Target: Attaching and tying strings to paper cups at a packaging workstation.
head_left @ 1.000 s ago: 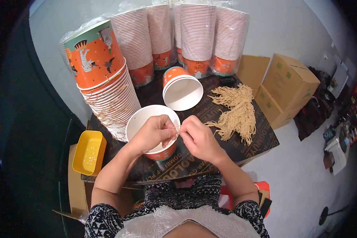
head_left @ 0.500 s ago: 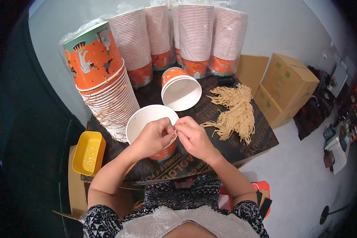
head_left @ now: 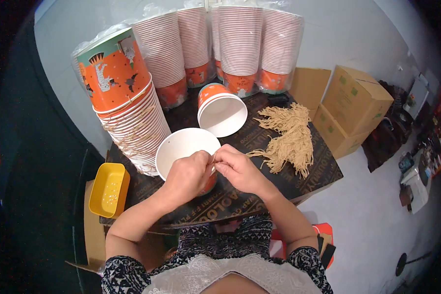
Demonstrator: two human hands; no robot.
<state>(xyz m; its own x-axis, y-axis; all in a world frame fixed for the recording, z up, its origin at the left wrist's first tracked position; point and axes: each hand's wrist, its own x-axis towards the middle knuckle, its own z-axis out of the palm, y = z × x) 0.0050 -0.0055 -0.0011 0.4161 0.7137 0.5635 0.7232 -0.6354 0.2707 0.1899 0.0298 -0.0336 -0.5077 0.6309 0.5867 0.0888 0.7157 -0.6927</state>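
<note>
An orange paper bucket [head_left: 179, 147] with a white inside stands upright on the table in front of me. At its right-hand rim my left hand [head_left: 186, 176] and my right hand [head_left: 240, 169] meet, fingertips closed together. A thin tan cord [head_left: 213, 158] shows between them, pinched by both hands; its far ends are hidden by the fingers. Right of my hands lies a loose bundle of tan cords [head_left: 291, 142]. Behind the upright bucket, a few nested buckets [head_left: 224, 115] lie on their side, mouth toward me.
A tall stack of buckets with cords [head_left: 134, 130] leans at the left. Plastic-wrapped bucket stacks [head_left: 240, 44] line the back of the dark printed table [head_left: 240, 203]. A yellow tray [head_left: 125, 188] with small white bits sits at the left edge. Cardboard boxes [head_left: 355, 103] stand right of the table.
My left hand has rolled over so its back faces up more, with the fingertips closer to the right hand. My right hand has shifted slightly left. Both remain at the bucket's rim.
</note>
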